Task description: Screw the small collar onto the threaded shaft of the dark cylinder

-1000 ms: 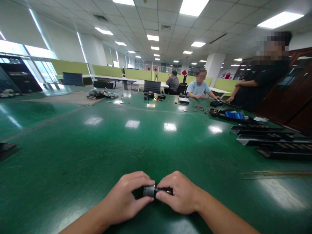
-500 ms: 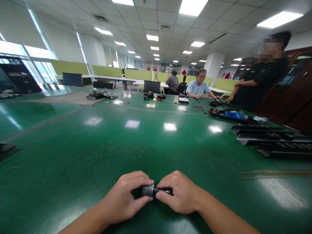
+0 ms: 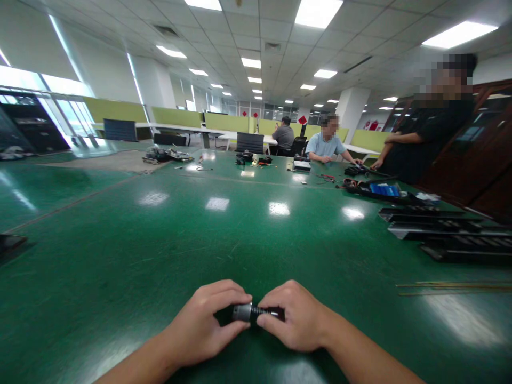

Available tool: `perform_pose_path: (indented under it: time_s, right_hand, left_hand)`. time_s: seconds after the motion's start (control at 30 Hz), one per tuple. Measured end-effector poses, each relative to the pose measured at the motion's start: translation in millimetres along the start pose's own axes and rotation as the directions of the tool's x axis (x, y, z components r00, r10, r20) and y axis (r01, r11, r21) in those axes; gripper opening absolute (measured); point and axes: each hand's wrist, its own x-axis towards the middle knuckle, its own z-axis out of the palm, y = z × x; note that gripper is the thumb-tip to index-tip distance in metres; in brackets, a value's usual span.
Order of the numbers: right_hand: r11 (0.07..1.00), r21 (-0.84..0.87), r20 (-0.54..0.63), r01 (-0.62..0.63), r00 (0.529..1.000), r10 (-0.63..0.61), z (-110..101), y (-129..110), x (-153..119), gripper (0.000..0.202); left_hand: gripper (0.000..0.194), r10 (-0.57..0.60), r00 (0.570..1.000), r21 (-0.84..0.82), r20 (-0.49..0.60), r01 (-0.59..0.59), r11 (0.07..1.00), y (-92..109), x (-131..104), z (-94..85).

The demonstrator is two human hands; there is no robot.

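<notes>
A short, dark, flashlight-like cylinder (image 3: 242, 312) lies level just above or on the green tabletop (image 3: 192, 240), near its front. Its wider grey end points left, and a narrower black ribbed part runs to the right. My left hand (image 3: 208, 320) grips the grey end between thumb and fingers. With thumb and bent fingers, my right hand (image 3: 294, 316) pinches the ribbed part. The fingers hide some of the cylinder, so its exact kind is not clear.
Thin brass-coloured rods (image 3: 452, 288) lie at right, below several long black metal channels (image 3: 440, 229). Farther back is a dark tray with a blue item (image 3: 384, 189). One person (image 3: 326, 144) sits across the table; another person (image 3: 436, 122) stands at right.
Both hands keep their places on the cylinder. A little more of its dark right part shows beside my right fingers, and the bright glint there has faded.
</notes>
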Motion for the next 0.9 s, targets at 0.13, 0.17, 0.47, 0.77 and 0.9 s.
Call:
perform_pose_path:
  time_s: [0.13, 0.17, 0.47, 0.77, 0.9]
  right_hand:
    - [1.0, -0.004, -0.012, -0.013, 1.0, 0.013, 0.7, 1.3, -0.8, 0.021]
    - [1.0, -0.002, -0.013, -0.015, 1.0, 0.015, 0.6, 1.2, -0.9, 0.021]
    - [1.0, 0.005, -0.021, -0.015, 1.0, 0.015, -2.0, -0.4, 0.0, 0.02]
    - [0.999, 0.017, -0.032, -0.028, 0.999, 0.028, -3.3, -1.2, -0.6, 0.019]
    - [1.0, 0.008, -0.029, -0.021, 0.999, 0.022, -3.1, -0.8, -0.7, 0.02]
  left_hand:
    - [0.032, 0.006, 1.0, 0.014, -0.018, -0.006, 1.0, -0.5, 0.7, -1.3]
    - [0.032, 0.007, 1.0, 0.016, -0.017, -0.007, 1.0, -0.7, 0.7, -1.6]
    - [0.033, 0.018, 1.0, 0.03, -0.019, -0.018, 0.999, -2.1, -1.2, -2.9]
    - [0.034, 0.028, 0.999, 0.041, -0.023, -0.027, 0.999, -3.0, -1.0, -3.8]
    - [0.034, 0.029, 0.999, 0.056, -0.029, -0.027, 0.998, -2.6, -0.7, -4.2]
